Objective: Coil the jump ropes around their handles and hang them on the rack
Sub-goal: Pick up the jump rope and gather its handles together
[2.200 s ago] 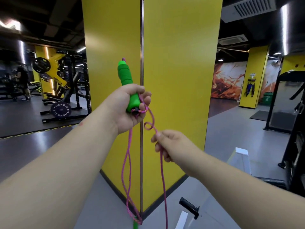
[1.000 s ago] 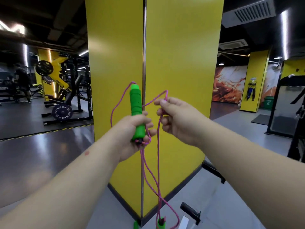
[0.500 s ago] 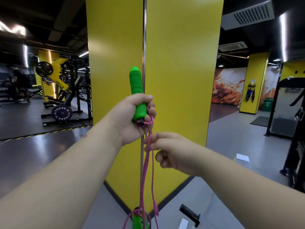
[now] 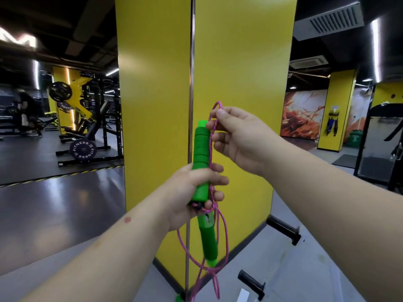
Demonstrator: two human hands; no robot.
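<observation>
My left hand [image 4: 194, 192] grips the lower part of an upright green foam jump-rope handle [image 4: 201, 147]. The second green handle [image 4: 208, 238] hangs just below that hand, tilted slightly. A thin pink rope [image 4: 225, 236] dangles in loops under the left hand. My right hand [image 4: 237, 138] is raised beside the top of the upright handle and pinches a small loop of the pink rope between thumb and fingers, just above the handle's tip. No rack with hooks for the rope is plainly visible near me.
A wide yellow pillar [image 4: 239, 83] with a metal corner strip stands directly ahead. Black pegs [image 4: 283, 229] jut out near its base. A squat rack with a weight plate [image 4: 82, 150] stands at the left. A dark machine [image 4: 383, 149] is at the right.
My right hand has risen from below the left hand to the top of the upright handle, carrying a loop of rope up. The second handle now hangs higher, just under my left hand.
</observation>
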